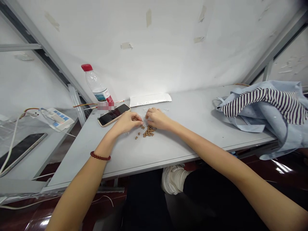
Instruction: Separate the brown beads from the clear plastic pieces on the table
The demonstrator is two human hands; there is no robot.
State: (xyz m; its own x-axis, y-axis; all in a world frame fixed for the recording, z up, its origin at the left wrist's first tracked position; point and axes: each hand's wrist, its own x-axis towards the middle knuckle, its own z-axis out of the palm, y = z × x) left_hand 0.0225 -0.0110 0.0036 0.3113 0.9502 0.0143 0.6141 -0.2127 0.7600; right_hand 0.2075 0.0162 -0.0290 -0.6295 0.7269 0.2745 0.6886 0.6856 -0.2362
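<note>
1. While the left hand (127, 122) and the right hand (157, 118) meet near the middle of a pale grey table (134, 150), the head view looks down on both from above the near edge.
2. Both hands are half closed, palms down, with the fingers curled and the fingertips almost meeting. A scrap of transparent plastic (145, 113) lies at the fingertips, but whether either hand grips it, I cannot tell.
3. A loose heap of small brown pellets (148, 131) sits on the table just near of the hands, with a few strays to the left of the main heap.
4. A red beaded bracelet (100, 156) circles the left wrist.
5. Just left of the left hand lies a smartphone (114, 115) in a tan case, nearly touching it.
6. Farther away stand a plastic water bottle (96, 84) with a red cap and, to its right, a flat white pouch (150, 99), both near the far edge.
7. At the right end, a pale blue shirt (262, 110) lies bunched with black-and-white striped cloth (260, 102).
8. Off to the left, on a lower surface, are a power strip (59, 118) and a dark tablet (20, 152).
9. Below the near edge, a white sneaker (173, 179) shows.
</note>
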